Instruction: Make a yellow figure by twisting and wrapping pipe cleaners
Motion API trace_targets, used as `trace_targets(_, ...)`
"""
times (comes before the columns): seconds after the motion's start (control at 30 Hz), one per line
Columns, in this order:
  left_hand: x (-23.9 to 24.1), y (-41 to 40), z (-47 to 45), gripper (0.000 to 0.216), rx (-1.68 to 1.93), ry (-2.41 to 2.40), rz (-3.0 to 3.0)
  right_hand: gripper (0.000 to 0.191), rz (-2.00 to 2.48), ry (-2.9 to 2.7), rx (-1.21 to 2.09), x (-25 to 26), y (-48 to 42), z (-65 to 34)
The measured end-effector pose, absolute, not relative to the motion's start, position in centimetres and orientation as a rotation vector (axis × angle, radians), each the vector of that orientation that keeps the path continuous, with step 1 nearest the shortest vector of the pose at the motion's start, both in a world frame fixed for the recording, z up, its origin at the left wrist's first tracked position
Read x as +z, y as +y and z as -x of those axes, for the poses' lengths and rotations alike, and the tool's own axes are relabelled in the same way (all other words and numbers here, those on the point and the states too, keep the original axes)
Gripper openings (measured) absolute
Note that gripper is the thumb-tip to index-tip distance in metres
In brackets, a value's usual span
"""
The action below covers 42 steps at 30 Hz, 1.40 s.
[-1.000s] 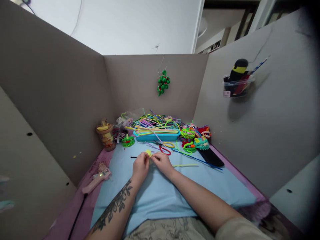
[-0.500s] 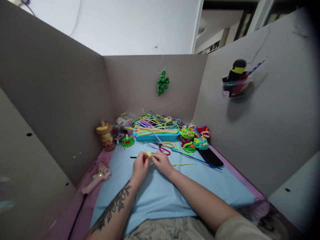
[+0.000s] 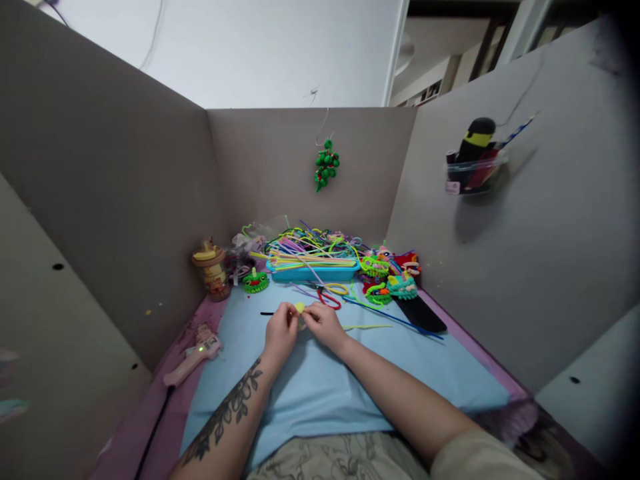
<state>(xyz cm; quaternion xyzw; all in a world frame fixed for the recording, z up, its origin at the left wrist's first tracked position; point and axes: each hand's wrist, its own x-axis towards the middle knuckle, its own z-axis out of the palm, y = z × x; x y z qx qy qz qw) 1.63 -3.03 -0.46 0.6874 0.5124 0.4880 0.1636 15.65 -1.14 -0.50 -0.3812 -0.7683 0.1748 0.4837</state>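
Both hands meet over the middle of a light blue mat (image 3: 320,393). My left hand (image 3: 281,333) and my right hand (image 3: 323,325) are closed in pinches on a small yellow pipe-cleaner piece (image 3: 299,307) held between them. A yellow stem (image 3: 367,327) trails to the right from under my right hand. A short black piece (image 3: 267,313) lies just left of my left hand. Red-handled scissors (image 3: 330,299) lie just beyond the fingers.
A blue tray (image 3: 314,273) heaped with coloured pipe cleaners stands at the back, with fuzzy figures (image 3: 391,283) to its right and a green one (image 3: 255,282) to its left. A pink glue gun (image 3: 194,358) lies at the left edge, a jar (image 3: 212,269) behind it. Grey partition walls enclose the desk.
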Motion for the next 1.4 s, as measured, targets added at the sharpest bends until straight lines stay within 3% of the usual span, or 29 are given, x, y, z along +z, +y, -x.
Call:
trace_targets(0.37,-0.49,-2.99,-1.78,0.003,1.412,1.45,-1.917,0.016,0.937,-1.782,0.524,-0.53,-0.89,-15.5)
trace_targets(0.67,-0.46,-3.06,-1.85,0.003,1.394,1.405,-1.91,0.021,0.896,-1.934,0.333,-0.52,-1.01,-16.16)
trace_targets(1.1,-0.73,-2.59,-1.72,0.002,1.402,1.393,-1.834,0.016,0.9,-1.759,0.513,-0.53,-0.74,-15.84)
trace_targets(1.4,-0.63,-2.69,-1.78,0.007,1.384,1.36,-1.855,0.018,0.835,-1.828,0.417,-0.86,-0.53,-16.11)
